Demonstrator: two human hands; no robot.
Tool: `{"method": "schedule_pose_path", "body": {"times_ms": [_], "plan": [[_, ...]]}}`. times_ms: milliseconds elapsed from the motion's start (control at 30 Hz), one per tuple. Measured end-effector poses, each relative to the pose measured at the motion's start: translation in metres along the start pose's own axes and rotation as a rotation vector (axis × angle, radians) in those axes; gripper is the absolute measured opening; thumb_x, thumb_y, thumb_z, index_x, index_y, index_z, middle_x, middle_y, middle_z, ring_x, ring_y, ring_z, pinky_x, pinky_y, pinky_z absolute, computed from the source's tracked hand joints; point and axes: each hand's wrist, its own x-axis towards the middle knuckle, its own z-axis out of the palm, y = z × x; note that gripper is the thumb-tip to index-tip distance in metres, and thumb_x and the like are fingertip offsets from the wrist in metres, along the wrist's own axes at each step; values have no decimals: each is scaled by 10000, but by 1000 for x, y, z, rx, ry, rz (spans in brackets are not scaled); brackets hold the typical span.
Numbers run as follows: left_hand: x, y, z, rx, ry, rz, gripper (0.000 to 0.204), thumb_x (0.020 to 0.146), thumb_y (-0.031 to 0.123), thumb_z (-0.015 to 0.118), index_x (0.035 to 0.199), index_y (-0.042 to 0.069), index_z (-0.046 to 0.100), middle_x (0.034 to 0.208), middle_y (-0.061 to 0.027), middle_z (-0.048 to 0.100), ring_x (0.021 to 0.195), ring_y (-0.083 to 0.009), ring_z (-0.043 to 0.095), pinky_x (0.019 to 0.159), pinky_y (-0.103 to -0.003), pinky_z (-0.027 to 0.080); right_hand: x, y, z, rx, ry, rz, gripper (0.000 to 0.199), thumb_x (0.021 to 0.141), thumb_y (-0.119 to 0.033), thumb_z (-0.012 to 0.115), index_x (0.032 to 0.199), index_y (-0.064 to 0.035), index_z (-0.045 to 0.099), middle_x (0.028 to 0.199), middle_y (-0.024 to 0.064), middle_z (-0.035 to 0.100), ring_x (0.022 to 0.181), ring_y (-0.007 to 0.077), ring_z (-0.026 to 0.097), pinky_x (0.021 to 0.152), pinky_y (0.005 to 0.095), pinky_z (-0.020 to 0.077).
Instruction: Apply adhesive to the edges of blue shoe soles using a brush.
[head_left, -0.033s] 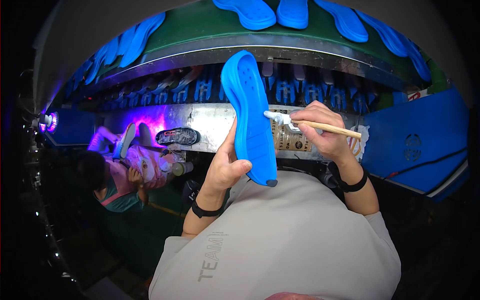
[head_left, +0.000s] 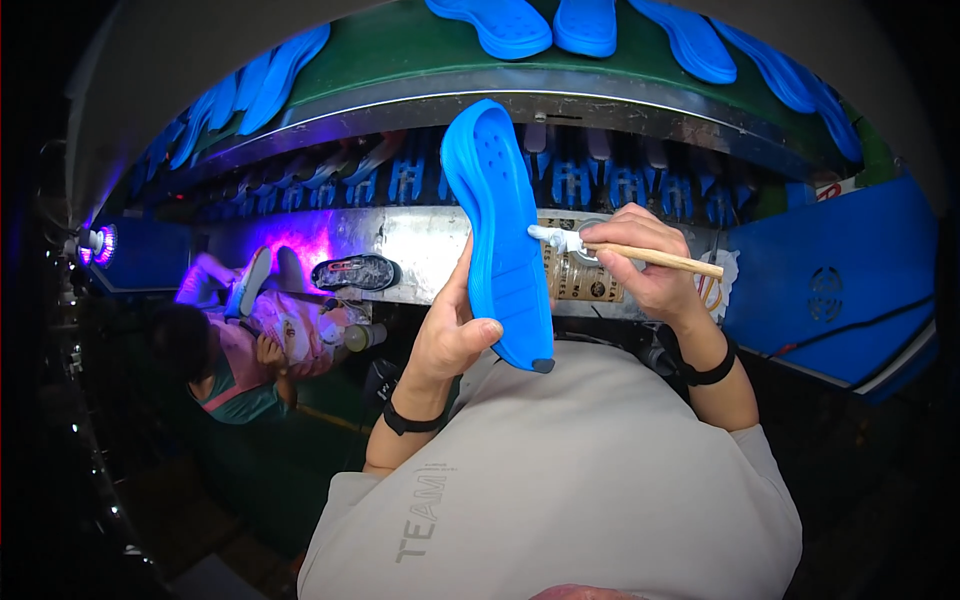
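Note:
My left hand (head_left: pixel 455 345) is wrapped round a bright blue shoe sole (head_left: pixel 500 240), its thumb pressed on the near left edge. The sole is held up lengthwise, with small holes in its far part and a dark tip at the near end. In my right hand (head_left: pixel 652 272) is a brush (head_left: pixel 665 261) with a light wooden handle, pinched between thumb and fingers. Its white-coated bristles touch the sole's right edge near the middle. Behind the brush a round pale container (head_left: pixel 588 257) is partly hidden.
Several blue soles (head_left: pixel 585 28) lie on a green conveyor (head_left: pixel 390 55) beyond. A metal ledge (head_left: pixel 425 225) carries a dark shoe (head_left: pixel 355 272) and taped cardboard (head_left: pixel 605 285). A blue machine panel (head_left: pixel 830 290) stands right. At left, another person (head_left: pixel 245 350) holds a shoe under purple light.
The brush tip has shifted very slightly along the sole's right edge. Both hands keep nearly the same place.

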Motion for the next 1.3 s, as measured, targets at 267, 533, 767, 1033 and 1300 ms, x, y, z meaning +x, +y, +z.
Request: {"method": "schedule_pose_path", "body": {"times_ms": [267, 533, 767, 1033, 1300], "plan": [[8, 5, -9, 23, 21, 21, 1203, 733, 474, 861, 1592, -5, 168, 1398, -221, 527, 1189, -335, 651, 987, -470, 578, -7, -8, 2, 93, -33, 34, 151, 821, -15, 723, 964, 10, 763, 856, 100, 751, 705, 208, 624, 667, 338, 487], [4, 11, -9, 87, 85, 69, 1264, 742, 398, 873, 1638, -4, 77, 1518, -193, 436, 1375, -299, 505, 1066, -426, 512, -8, -16, -1, 204, -152, 46, 154, 843, -59, 718, 970, 14, 762, 824, 98, 741, 678, 189, 593, 658, 329, 472], [2, 17, 3, 139, 82, 24, 1213, 764, 381, 877, 1628, -19, 126, 1459, -187, 496, 1265, -283, 586, 1045, -419, 515, -4, -11, 10, 164, 4, 173, 169, 880, -63, 711, 1027, 3, 761, 835, 101, 726, 742, 194, 616, 673, 332, 489], [3, 22, -5, 87, 51, 43, 1099, 835, 249, 819, 1624, -55, 117, 1557, -197, 401, 1393, -272, 475, 1133, -400, 425, -12, -24, 14, 148, -78, 176, 148, 851, -33, 694, 977, 2, 763, 820, 92, 732, 719, 196, 620, 656, 337, 494], [-2, 22, -9, 107, 69, 63, 1164, 788, 249, 854, 1627, -51, 104, 1572, -199, 385, 1436, -286, 434, 1171, -413, 376, -17, -29, 12, 276, -166, 143, 142, 838, -56, 697, 953, -3, 763, 794, 92, 735, 680, 182, 618, 640, 335, 482]]}}
